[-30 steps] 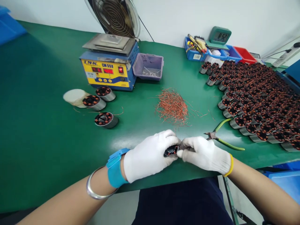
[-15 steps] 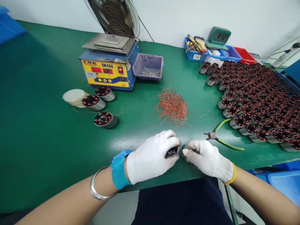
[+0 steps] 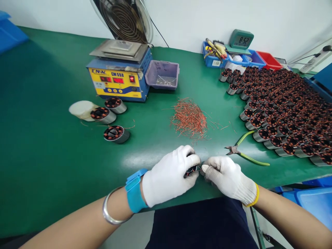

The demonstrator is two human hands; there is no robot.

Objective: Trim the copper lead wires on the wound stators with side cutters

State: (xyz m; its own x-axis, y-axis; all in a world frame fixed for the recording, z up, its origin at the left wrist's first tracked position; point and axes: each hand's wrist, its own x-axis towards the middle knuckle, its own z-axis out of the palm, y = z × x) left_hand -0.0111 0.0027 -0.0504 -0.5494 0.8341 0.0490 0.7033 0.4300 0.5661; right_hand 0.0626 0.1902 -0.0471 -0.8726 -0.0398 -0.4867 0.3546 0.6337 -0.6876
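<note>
My left hand (image 3: 172,174), in a white glove with a blue strap at the wrist, is wrapped round a motor stator (image 3: 191,170) near the table's front edge. Most of that stator is hidden by the fingers; its black and copper end faces right. Thumb and forefinger of my gloved right hand (image 3: 225,174) are pinched on a thin wire (image 3: 200,168) that comes out of the stator. Green-handled cutting pliers (image 3: 233,149) lie with jaws apart just beyond my right hand. A heap of copper wire clippings (image 3: 190,118) lies on the table past my left hand.
Several stators (image 3: 282,114) stand in rows at the right. Three more (image 3: 116,134) are at the left by a white round block (image 3: 81,110). Behind stand a CM558 solder pot (image 3: 118,81), a purple tray (image 3: 162,84), a fan (image 3: 124,20), small bins (image 3: 212,61) and a clock (image 3: 241,39).
My hands stay almost in place, the left one edging slightly right and the stator in it turning a little. The whole view has shifted slightly.
</note>
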